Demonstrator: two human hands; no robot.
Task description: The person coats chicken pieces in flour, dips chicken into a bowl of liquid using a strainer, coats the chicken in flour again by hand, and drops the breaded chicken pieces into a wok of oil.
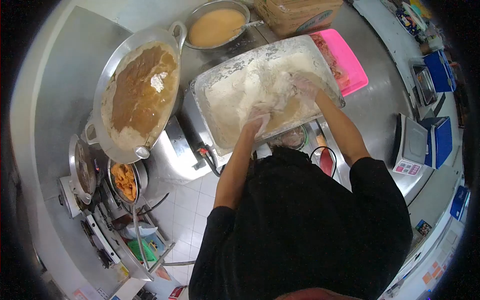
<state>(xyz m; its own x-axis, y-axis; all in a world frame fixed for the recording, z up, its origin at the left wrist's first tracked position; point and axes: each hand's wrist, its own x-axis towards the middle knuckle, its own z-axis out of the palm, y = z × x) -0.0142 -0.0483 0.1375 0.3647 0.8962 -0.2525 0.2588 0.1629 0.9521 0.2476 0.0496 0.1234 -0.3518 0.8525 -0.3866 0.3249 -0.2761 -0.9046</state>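
Observation:
A wide metal tray (pixel 216 141) holds pale flour (pixel 225 95), heaped highest around its middle. My left hand (pixel 258 119), in a thin clear glove, is in the flour near the tray's front edge; its fingers are buried or dusted over. My right hand (pixel 306 88), also gloved, reaches into the flour at the right side of the tray, fingers hidden by flour. Whether either hand grips something under the flour cannot be made out. Behind the tray's right end is a pink tub (pixel 356 67) with raw meat (pixel 330 55) in it.
At left stands a large two-handled pan (pixel 107 75) of brown oil with a white floury lump. A bowl of pale batter (pixel 217 27) and a cardboard box (pixel 300 17) stand behind the tray. Lower left is a strainer of fried pieces (pixel 124 181); a scale (pixel 412 145) stands right.

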